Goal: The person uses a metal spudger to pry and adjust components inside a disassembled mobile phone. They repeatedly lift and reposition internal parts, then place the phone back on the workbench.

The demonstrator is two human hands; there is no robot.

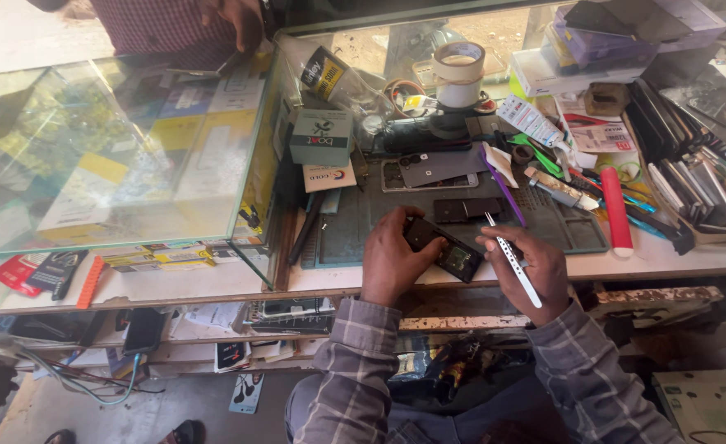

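Both hands point(462, 263) closed: phone point(445, 248), tweezers point(513, 263).

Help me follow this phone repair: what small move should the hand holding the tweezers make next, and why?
Probably lower the tweezers tip onto the opened phone. The left hand already grips the phone at the bench edge, its exposed inside facing up, while the right hand holds the tweezers just beside it, tip raised and not touching anything.

Both hands raised side by side, forearms in plaid sleeves reaching forward.

The left hand point(390, 261) curls knuckles-up, its fingers point(416, 245) bent and closed in a grip, thumb tucked toward the right. The right hand point(536, 271) lies just beside it, palm turned inward, fingers pinched shut, wrist bent slightly down.
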